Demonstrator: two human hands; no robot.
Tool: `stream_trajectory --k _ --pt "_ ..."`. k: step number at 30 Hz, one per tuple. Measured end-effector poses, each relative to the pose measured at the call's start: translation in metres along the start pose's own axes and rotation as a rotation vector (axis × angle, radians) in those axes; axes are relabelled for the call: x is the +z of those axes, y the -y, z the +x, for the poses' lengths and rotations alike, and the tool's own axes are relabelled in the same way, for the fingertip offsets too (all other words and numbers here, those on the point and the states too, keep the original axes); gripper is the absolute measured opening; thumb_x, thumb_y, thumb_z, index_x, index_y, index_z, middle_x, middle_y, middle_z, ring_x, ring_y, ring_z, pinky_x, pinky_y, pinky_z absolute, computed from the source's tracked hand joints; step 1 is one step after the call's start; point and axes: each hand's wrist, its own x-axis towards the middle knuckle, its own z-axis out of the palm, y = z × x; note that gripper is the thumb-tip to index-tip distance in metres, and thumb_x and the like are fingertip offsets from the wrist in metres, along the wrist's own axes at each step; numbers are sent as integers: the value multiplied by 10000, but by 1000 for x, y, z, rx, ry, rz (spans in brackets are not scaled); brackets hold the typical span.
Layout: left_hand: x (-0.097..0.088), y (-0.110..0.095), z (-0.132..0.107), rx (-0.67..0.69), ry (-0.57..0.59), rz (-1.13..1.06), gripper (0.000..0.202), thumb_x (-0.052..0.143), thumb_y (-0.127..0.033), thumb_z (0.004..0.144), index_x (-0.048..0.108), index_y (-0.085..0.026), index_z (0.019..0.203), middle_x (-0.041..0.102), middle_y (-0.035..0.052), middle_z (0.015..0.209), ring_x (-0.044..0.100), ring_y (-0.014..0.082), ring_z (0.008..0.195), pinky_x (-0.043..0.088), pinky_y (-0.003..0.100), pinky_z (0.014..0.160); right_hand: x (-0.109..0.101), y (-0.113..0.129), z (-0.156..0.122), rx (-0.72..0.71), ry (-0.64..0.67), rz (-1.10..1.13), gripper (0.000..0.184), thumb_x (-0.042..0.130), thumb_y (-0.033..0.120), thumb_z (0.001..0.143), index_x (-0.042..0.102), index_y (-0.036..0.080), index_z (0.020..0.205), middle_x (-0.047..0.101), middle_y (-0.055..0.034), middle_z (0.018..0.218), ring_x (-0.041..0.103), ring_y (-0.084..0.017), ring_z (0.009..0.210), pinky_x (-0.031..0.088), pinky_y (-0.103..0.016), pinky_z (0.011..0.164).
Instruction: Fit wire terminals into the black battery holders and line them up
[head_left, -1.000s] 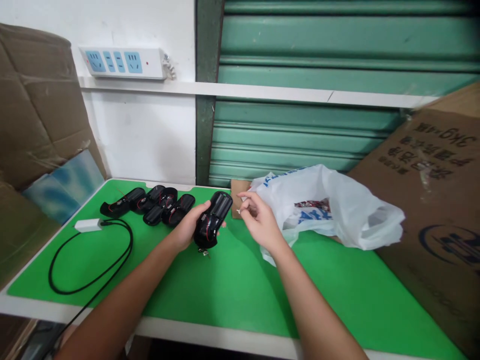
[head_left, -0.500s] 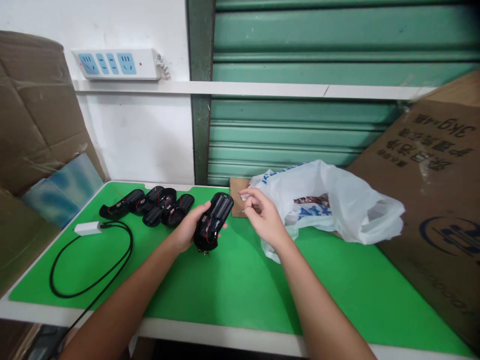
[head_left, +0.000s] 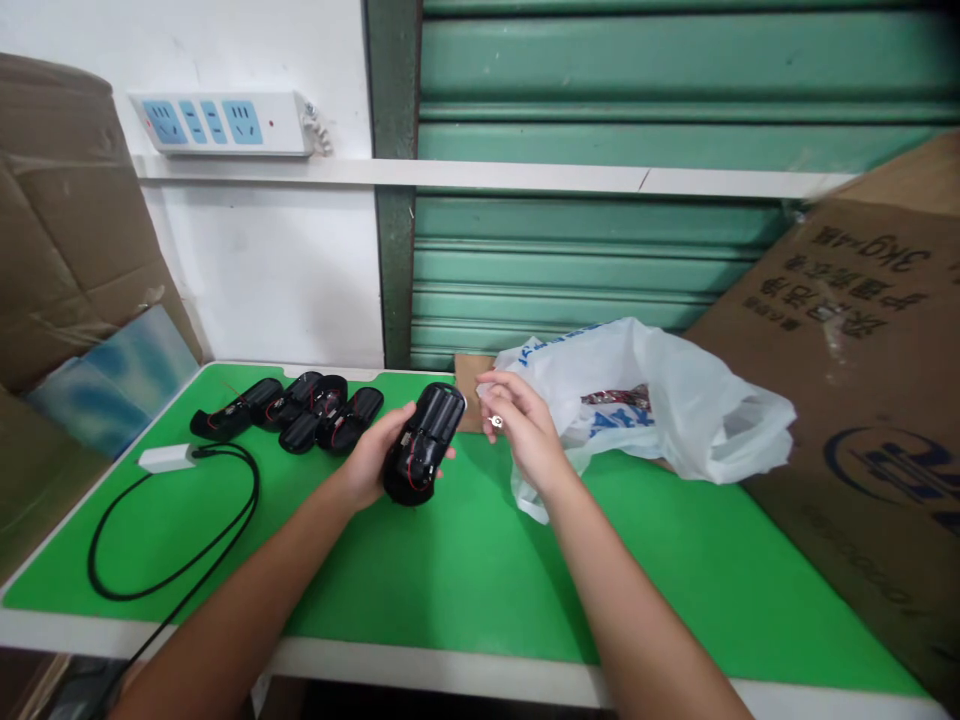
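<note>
Here, left hand (head_left: 369, 458): clamped around black casing (head_left: 424, 440)
Right hand (head_left: 531, 432): apart from it, fingers closed on small metallic piece (head_left: 496, 422)

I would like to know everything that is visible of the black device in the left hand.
The black device is elongated and looks like glossy plastic. Its far part shows long parallel ridges or slots; nearer, a thin red wire runs over a section with small details too small to identify. The near end is rounded. It slants, far end toward the right, over the green tabletop. The left hand grips it, fingertips showing at its right edge.
</note>
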Motion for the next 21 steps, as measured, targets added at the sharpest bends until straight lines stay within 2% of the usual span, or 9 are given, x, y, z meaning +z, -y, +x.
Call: stream_trajectory --k 2,4,7,12,16,21 --pt "2 -2 -1 33 12 -44 470 490 -432 1013 704 -112 1282 810 171 1030 798 269 817 626 307 619 3 0 -1 32 26 72 320 683 457 829 624 256 1071 540 62 685 525 -130 545 399 -246 465" --pt "3 -4 -2 58 19 -65 479 480 -427 1016 695 -105 1296 808 173 1028 798 272 828 630 306 626 5 0 -2 42 59 82 296 705 420 805 650 246 1039 558 59 669 540 -130 556 419 -245 478" --pt "4 -5 -2 87 -15 -66 450 474 -390 1017 702 -107 1283 806 168 1062 797 265 823 636 313 634 3 -1 -1 41 80 15 209 705 364 776 685 225 930 572 52 619 537 -131 552 428 -247 491" --pt "2 -4 0 71 -89 -38 406 491 -380 1009 728 -116 1207 808 166 1074 792 246 764 612 289 579 -2 -2 0 28 75 -96 197 702 399 787 701 221 871 591 38 609 552 -145 563 426 -261 502" --pt "0 -4 0 51 -90 20 427 534 -424 993 748 -100 1174 818 160 945 762 224 640 579 277 544 -3 -5 -1 -75 68 -251 179 676 394 814 714 221 843 660 2 702 607 -171 646 463 -297 592" --pt "0 -5 1 70 -116 76 396 586 -441 969 771 -92 984 787 125 718 709 189 545 543 246 523 -3 -10 -4 -102 145 -418 215 608 388 861 730 213 886 709 -28 764 628 -192 687 473 -321 641"
